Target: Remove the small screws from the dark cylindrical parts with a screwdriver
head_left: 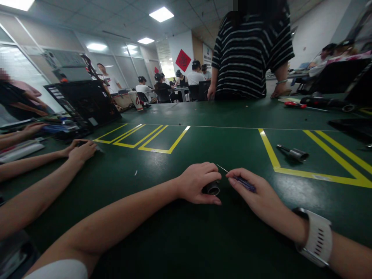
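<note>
My left hand is wrapped round a dark cylindrical metal part on the green table, with its round open end showing below the fingers. Most of that part is hidden by the hand. In my right hand is a small screwdriver with a dark purple handle, pinched between thumb and fingers. Its thin shaft slants up and left, the tip close to the left hand's fingertips. Whether the tip touches anything I cannot tell. A white-strapped watch sits on my right wrist.
A metal part with a thin stem lies inside yellow tape lines at right. Further back are a red-handled screwdriver and a dark tool. Another person's hands work at left, near a black case. A person in stripes stands opposite.
</note>
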Demonstrator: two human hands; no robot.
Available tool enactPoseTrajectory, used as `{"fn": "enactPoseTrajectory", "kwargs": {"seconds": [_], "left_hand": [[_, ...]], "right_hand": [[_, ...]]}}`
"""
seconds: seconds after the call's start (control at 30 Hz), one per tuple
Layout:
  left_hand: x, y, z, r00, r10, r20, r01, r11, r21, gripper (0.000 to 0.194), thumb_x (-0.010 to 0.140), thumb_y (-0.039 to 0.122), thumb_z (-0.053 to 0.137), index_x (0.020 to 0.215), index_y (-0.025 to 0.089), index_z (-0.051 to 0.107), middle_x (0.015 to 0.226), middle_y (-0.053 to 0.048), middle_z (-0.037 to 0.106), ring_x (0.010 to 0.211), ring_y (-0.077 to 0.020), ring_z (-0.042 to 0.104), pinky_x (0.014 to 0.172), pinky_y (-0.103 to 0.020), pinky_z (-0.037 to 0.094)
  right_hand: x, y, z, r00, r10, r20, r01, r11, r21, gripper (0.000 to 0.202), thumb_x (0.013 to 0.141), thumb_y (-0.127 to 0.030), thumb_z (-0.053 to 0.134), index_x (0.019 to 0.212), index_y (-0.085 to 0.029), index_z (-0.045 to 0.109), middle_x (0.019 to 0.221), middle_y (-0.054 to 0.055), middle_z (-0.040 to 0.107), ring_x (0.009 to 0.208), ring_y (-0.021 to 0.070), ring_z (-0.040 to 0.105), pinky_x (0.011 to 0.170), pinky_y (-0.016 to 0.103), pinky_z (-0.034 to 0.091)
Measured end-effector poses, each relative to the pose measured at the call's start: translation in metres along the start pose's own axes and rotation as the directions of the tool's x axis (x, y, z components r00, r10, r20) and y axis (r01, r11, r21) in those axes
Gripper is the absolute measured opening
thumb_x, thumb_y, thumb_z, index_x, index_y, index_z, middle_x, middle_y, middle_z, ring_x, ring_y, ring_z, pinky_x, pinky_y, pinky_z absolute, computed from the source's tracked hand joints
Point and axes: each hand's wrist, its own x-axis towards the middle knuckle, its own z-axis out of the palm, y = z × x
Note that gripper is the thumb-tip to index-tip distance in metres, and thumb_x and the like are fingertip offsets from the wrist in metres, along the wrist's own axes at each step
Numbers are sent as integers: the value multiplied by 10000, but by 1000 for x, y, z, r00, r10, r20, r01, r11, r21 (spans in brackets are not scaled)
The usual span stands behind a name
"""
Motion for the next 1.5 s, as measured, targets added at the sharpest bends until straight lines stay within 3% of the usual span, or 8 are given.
{"fn": "enactPoseTrajectory", "kwargs": {"seconds": [0.2, 0.37, 0.47, 0.6, 0.8, 1.17, 1.33, 1.5], "left_hand": [[0, 1, 0, 999, 38, -34, -39, 999, -23, 553, 781, 623, 476, 1040, 138, 536, 1049, -134, 572, 924, -228, 528, 805, -363, 417], [3, 2, 1, 996, 89, -13, -89, 994, -61, 523, 776, 596, 521, 1059, 156, 530, 1073, -117, 587, 963, -225, 542, 859, -366, 398], [0, 2, 3, 992, 73, -103, -80, 995, -64, 519, 774, 601, 515, 1029, 150, 513, 1049, -120, 586, 963, -224, 540, 859, -364, 406], [-4, 4, 6, 968, -30, -248, 16, 998, -57, 518, 792, 614, 470, 1021, 149, 467, 1052, -139, 573, 984, -230, 529, 857, -368, 423], [-2, 9, 8, 971, 50, -235, -50, 999, 5, 449, 818, 567, 479, 1000, 158, 451, 977, -109, 598, 934, -204, 553, 829, -345, 431], [7, 15, 1, 999, -30, 41, 24, 987, 157, 400, 855, 530, 424, 842, 150, 547, 829, -67, 590, 717, -172, 539, 613, -298, 419], [10, 27, -9, 970, -159, 181, 105, 955, 277, 367, 866, 485, 421, 866, 148, 567, 801, -64, 592, 639, -172, 549, 543, -288, 421], [13, 41, -24, 930, -244, 276, 183, 956, 229, 310, 850, 429, 471, 923, 149, 582, 839, -66, 595, 662, -185, 579, 545, -293, 450]], "right_hand": [[-1, 2, 3, 995, -95, 12, 95, 994, -47, 150, 877, -246, 457, 883, -221, 605, 885, 38, 659, 810, 179, 614, 706, 330, 499], [0, 6, 5, 997, -73, 17, 74, 992, -101, 123, 856, -217, 468, 854, -211, 591, 864, 38, 646, 800, 184, 609, 709, 340, 499], [-2, 7, 5, 996, -85, 5, 85, 987, -136, 143, 848, -179, 460, 911, -206, 586, 899, 49, 647, 826, 193, 609, 725, 354, 499], [-8, 3, 4, 981, -194, 27, 195, 954, -229, 196, 873, -156, 422, 990, -205, 571, 929, 70, 641, 825, 200, 595, 714, 369, 492], [-14, -5, 6, 938, -316, 143, 344, 896, -280, 181, 884, -165, 421, 976, -206, 571, 879, 56, 638, 776, 188, 580, 680, 351, 476], [-11, 0, 9, 956, -264, 129, 291, 913, -285, 248, 809, -72, 433, 972, -198, 571, 883, 63, 635, 793, 200, 589, 695, 370, 488], [-12, -1, 8, 958, -264, 110, 284, 920, -269, 276, 798, -55, 431, 975, -209, 576, 875, 59, 646, 800, 201, 599, 705, 374, 492], [-12, -1, 7, 962, -255, 94, 270, 928, -255, 235, 831, -103, 437, 973, -220, 584, 877, 52, 653, 793, 195, 610, 701, 368, 496]]}}
